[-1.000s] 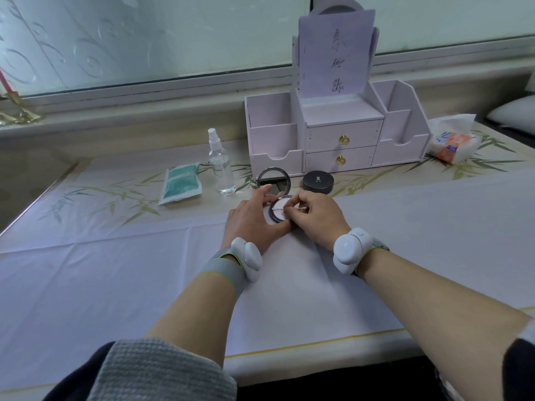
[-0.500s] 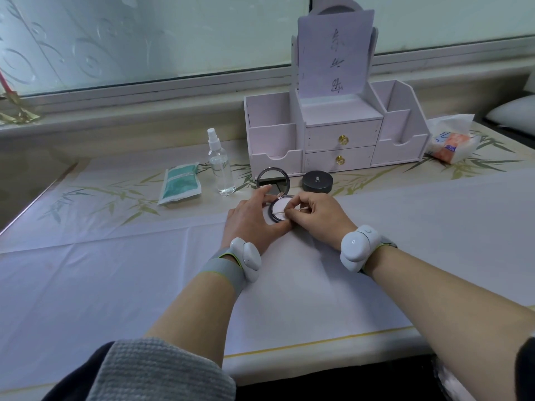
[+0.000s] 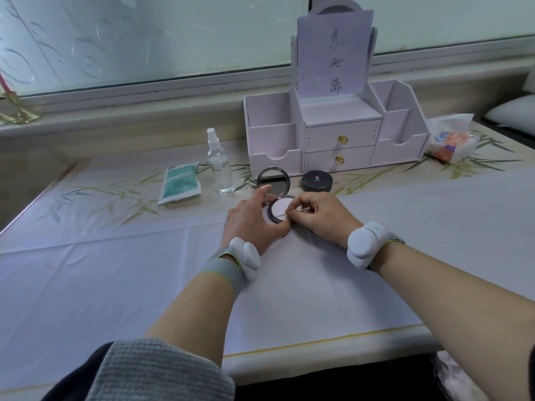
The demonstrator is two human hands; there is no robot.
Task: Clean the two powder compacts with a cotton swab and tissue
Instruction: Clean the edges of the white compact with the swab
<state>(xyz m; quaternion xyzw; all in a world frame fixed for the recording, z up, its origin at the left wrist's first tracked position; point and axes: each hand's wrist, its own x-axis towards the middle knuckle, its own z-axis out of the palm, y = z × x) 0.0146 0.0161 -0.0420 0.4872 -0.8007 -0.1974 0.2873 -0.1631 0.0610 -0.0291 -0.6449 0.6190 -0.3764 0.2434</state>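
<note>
Frosted window (image 3: 139,41) backs the white-clothed table (image 3: 110,285) bearing an open compact (image 3: 280,209).

The table (image 3: 318,353) carries a white sheet (image 3: 144,285) beneath both hands, with the open compact (image 3: 279,210) between the left hand (image 3: 252,222) and the right hand (image 3: 325,218). Just beyond the hands are the closed black compact (image 3: 317,181) and the drawer organizer (image 3: 335,140). The spray bottle (image 3: 221,169) and green packet (image 3: 180,183) lie beyond the left hand, and the tissue pack (image 3: 451,143) lies well beyond the right.

Soft daylight from the frosted window (image 3: 144,39), faint shadows, sharp centre, wide-angle bending at edges
</note>
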